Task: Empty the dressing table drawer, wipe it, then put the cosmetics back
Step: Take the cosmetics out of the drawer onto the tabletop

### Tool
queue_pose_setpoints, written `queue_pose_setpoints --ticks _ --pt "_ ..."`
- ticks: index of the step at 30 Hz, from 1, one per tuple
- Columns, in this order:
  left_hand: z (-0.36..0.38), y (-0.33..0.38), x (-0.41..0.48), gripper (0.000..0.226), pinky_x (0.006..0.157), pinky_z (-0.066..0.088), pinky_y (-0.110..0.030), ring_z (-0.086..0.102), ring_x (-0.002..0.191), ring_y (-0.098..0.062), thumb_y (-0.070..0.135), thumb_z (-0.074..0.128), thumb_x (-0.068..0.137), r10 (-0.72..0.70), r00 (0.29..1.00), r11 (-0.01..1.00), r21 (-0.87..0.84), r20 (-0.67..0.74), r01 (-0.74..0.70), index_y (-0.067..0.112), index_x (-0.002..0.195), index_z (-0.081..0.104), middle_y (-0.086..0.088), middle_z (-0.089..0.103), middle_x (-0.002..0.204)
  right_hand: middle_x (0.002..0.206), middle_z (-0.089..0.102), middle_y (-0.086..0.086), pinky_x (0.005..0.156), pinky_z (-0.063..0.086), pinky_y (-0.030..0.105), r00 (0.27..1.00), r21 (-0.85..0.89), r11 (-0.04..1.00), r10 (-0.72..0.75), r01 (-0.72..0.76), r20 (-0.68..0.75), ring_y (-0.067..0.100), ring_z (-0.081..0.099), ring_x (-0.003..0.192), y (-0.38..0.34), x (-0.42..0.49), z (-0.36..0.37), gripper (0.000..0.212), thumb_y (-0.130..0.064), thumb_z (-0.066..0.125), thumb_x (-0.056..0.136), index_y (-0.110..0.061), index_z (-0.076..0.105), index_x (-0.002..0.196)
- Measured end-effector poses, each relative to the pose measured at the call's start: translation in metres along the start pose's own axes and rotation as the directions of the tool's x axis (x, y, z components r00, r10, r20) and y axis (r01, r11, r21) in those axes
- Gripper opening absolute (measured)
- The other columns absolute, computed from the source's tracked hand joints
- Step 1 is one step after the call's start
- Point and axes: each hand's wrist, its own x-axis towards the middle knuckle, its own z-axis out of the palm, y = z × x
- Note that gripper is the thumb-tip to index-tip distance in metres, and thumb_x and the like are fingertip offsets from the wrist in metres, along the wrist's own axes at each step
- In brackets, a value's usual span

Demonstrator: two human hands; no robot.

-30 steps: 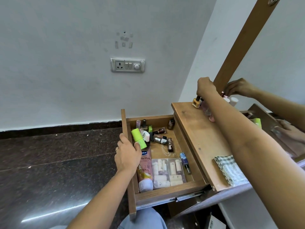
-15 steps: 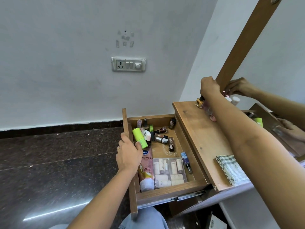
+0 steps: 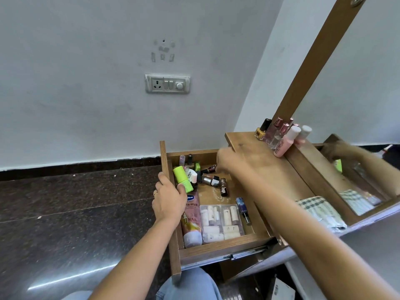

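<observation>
The wooden drawer (image 3: 225, 249) stands pulled out and holds several cosmetics: a lime-green tube (image 3: 183, 179), a pink lotion tube (image 3: 191, 219), a clear case of lipsticks (image 3: 220, 221), a blue nail polish (image 3: 242, 207) and small brown bottles (image 3: 213, 179). My left hand (image 3: 167, 202) grips the drawer's left side panel, thumb inside by the green tube. Blurred by motion, my right hand (image 3: 227, 163) hovers over the drawer's back right corner, just above the brown bottles, with nothing visible in it. A yellow nail polish (image 3: 260, 132) stands on the tabletop (image 3: 270, 169) beside other bottles.
A pink bottle (image 3: 285, 141) and clear bottles stand against the mirror (image 3: 357, 180) at the back of the tabletop. A folded checked cloth (image 3: 320, 211) lies on the tabletop's near end. Dark stone floor lies to the left, with a white wall and socket plate behind.
My right hand let go of the yellow nail polish on the tabletop and swung left and down to the drawer. The left hand stayed on the drawer's side.
</observation>
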Motion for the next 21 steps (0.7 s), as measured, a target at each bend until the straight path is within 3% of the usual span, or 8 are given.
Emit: queue_pose_setpoints --ticks 2,5,8,12,17,21 --pt "0.000 0.000 0.000 0.063 0.075 0.054 -0.046 0.059 0.104 -0.035 0.033 0.052 0.094 0.003 1.000 1.000 -0.001 0.000 -0.003 0.006 0.143 0.024 -0.019 0.054 0.123 0.104 0.064 0.013 0.074 0.054 0.030 0.996 -0.029 1.000 0.005 -0.002 0.093 0.025 0.065 0.090 0.001 -0.047 0.030 0.021 -0.004 0.061 0.087 0.001 0.061 0.108" --pt "0.000 0.000 0.000 0.062 0.073 0.053 -0.044 0.060 0.104 -0.034 0.033 0.051 0.094 0.003 1.000 1.000 0.007 -0.001 -0.003 0.007 0.143 0.024 -0.018 0.054 0.124 0.118 0.061 0.015 0.082 0.051 0.034 0.999 0.003 0.999 0.051 -0.051 0.017 0.030 0.061 0.107 0.012 -0.038 0.060 0.028 -0.002 0.052 0.091 -0.001 0.057 0.119" --pt "0.001 0.000 0.001 0.062 0.073 0.053 -0.044 0.060 0.103 -0.033 0.034 0.051 0.094 0.002 1.000 1.000 0.012 0.000 -0.002 0.007 0.143 0.023 -0.018 0.054 0.124 0.121 0.058 0.016 0.084 0.051 0.035 0.997 -0.034 0.999 0.035 -0.038 -0.065 0.029 0.058 0.110 0.010 -0.041 0.062 0.030 -0.003 0.053 0.091 -0.003 0.056 0.121" --pt "0.001 0.000 0.001 0.063 0.075 0.053 -0.044 0.059 0.105 -0.033 0.034 0.051 0.094 -0.009 1.000 1.000 0.015 0.002 0.009 0.007 0.144 0.022 -0.018 0.053 0.125 0.129 0.047 0.016 0.090 0.049 0.034 0.955 -0.173 0.984 -0.086 0.037 -0.283 0.029 0.046 0.120 0.019 -0.019 0.050 0.039 -0.001 0.058 0.088 -0.003 0.049 0.126" --pt "0.001 0.001 0.001 0.064 0.076 0.053 -0.045 0.059 0.105 -0.033 0.034 0.052 0.094 -0.009 1.000 1.000 0.010 -0.002 0.009 0.007 0.144 0.023 -0.018 0.054 0.124 0.129 0.047 0.018 0.094 0.045 0.030 0.940 -0.292 0.954 -0.156 0.064 -0.303 0.028 0.043 0.122 0.023 0.006 0.053 0.043 -0.004 0.055 0.089 0.001 0.041 0.129" --pt "0.001 0.000 0.002 0.063 0.076 0.052 -0.045 0.059 0.106 -0.034 0.033 0.052 0.094 -0.006 1.000 1.000 0.013 -0.002 0.006 0.007 0.143 0.023 -0.018 0.053 0.125 0.124 0.051 0.020 0.089 0.049 0.032 0.927 -0.272 0.962 -0.133 0.035 -0.351 0.031 0.050 0.116 0.018 0.009 0.056 0.029 -0.001 0.048 0.092 0.000 0.042 0.120"
